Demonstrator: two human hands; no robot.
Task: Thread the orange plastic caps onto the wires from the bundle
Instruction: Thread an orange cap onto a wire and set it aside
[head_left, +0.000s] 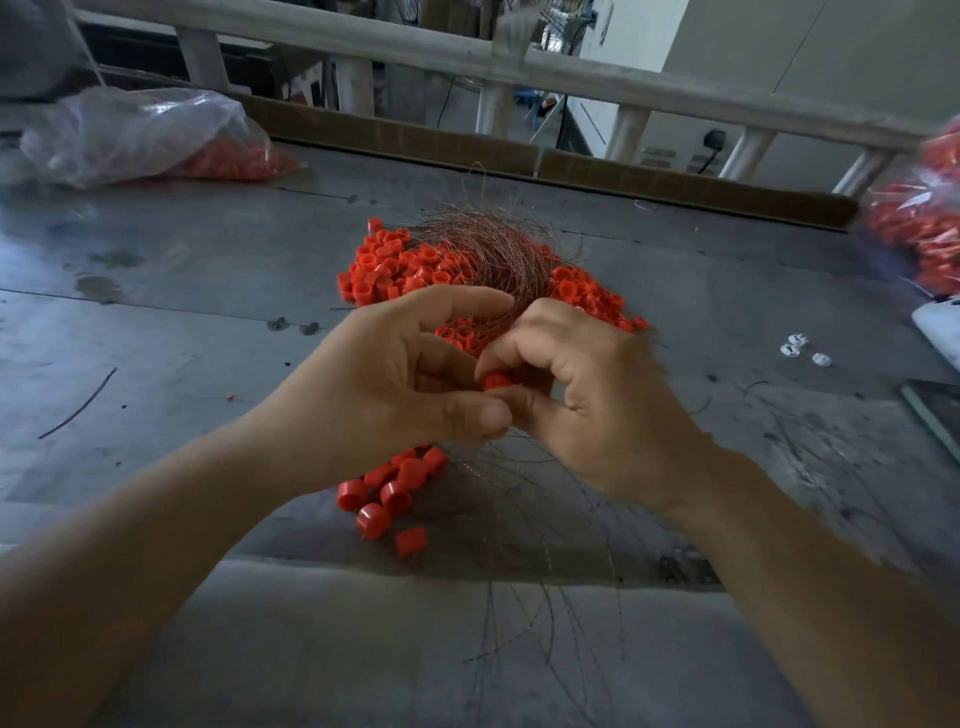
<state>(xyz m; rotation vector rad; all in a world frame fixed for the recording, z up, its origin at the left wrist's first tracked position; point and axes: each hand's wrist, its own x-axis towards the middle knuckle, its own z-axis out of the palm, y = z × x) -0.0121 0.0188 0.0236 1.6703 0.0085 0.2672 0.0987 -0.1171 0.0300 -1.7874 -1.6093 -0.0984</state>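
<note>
Caps (395, 270) lie heaped in the middle of the table (156, 312), within easy reach, with the bundle (493, 254) draped over them and running down into my hands. 1 cap (497, 380) sits between both hands. My right hand (587, 384) has forefinger and thumb clamped on it, I judge to steady it. My left hand (395, 374) is curled, thumb pressed to fingers just beside the cap, probably pinching a wire to feed in. That wire is too thin to make out, and fingers hide the cap's hole. Bags (140, 135) of caps sit at both sides; the right 1 is cut off.
</note>
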